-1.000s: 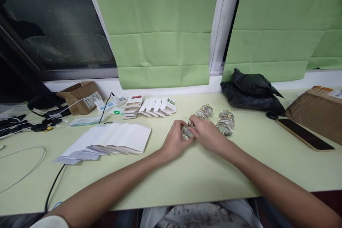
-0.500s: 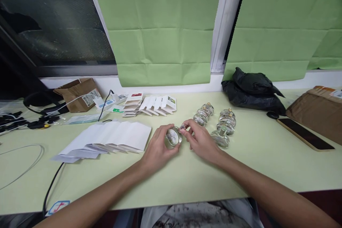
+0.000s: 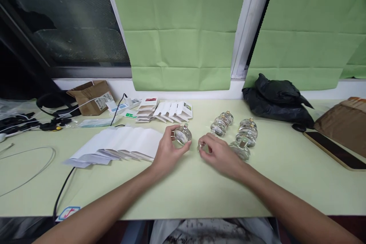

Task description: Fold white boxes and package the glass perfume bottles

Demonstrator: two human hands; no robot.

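Observation:
A round glass bottle [image 3: 183,135] that looks like a perfume bottle is upright in my left hand [image 3: 167,149], with fingers and thumb around its sides. The bottle's short neck at the top carries no cap. Just right of it, my right hand [image 3: 219,154] pinches a small clear cap [image 3: 200,146], apart from the bottle. Beyond my right hand lies a row of similar round bottles [image 3: 222,123]. A second row [image 3: 247,129] is at its right, with a clear-capped bottle [image 3: 240,149] at the near end, partly behind my right hand.
Overlapping white folded cartons [image 3: 128,143] lie left of my left hand. Behind them are smaller printed cartons [image 3: 173,111]. A black plastic bag [image 3: 277,99], a phone [image 3: 336,150] and a brown package [image 3: 343,122] are at right. An open cardboard box [image 3: 93,99] and cables [image 3: 25,124] are at left.
My right hand has drawn away from the bottle with the small cap. My left hand has tipped the bottle upright, so its neck now points up. The view has shifted slightly.

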